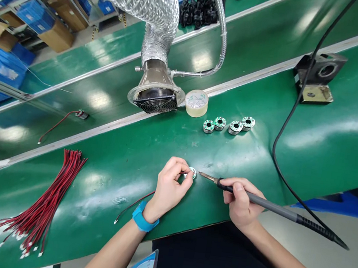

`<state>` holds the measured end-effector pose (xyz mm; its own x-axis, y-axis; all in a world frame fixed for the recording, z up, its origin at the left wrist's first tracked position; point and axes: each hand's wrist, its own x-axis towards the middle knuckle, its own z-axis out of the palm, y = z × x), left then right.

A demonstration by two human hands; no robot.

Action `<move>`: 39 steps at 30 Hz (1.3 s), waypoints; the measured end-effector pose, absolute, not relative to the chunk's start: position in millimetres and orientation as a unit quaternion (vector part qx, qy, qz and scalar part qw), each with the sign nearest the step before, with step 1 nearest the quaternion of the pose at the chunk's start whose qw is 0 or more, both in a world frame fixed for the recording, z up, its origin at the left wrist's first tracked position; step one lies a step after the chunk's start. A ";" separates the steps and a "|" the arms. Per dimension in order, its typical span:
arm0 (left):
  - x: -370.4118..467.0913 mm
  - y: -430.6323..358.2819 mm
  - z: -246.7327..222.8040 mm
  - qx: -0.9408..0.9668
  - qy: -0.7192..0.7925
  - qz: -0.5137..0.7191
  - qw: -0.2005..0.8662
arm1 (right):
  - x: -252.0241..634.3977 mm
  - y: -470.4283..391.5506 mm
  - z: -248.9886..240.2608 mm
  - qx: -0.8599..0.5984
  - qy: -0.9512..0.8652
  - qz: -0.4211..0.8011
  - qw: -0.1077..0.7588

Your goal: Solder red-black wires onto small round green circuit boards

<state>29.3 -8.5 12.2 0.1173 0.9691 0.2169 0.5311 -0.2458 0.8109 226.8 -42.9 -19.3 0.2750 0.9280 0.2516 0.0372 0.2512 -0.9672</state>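
My left hand (172, 186), with a blue band at the wrist, pinches a red and black wire (140, 199) against a small round circuit board part (193, 172) on the green bench. The wire runs out under the hand and ends in a white plug. In my right hand (244, 202) is a soldering iron (265, 202), held like a pen, its tip pointing left at the board's edge. Whether the tip touches the board is too small to tell. My left fingers cover part of the board.
Several round board parts (236, 126) stand behind my hands, near a tape roll (196, 103) and a fume fan (157, 98). At left lies a bundle of red-black wires (48, 200). The iron's black cable (285, 126) loops past a metal iron stand (320, 78).
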 end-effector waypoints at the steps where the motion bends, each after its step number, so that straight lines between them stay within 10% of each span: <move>1: 29.3 -8.5 12.3 0.691 0.542 0.383 0.286 | 226.7 -42.8 -19.9 -0.496 -0.484 0.357 0.626; 39: 33.5 -14.0 2.0 0.695 0.559 0.385 0.236 | 223.1 -41.3 -11.8 -0.513 -0.560 0.276 0.589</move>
<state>33.5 -14.0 2.0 0.0776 0.9596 0.2704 0.5954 -0.2622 0.7594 223.1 -41.3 -11.8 0.2204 0.9000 0.3760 0.2498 0.3205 -0.9137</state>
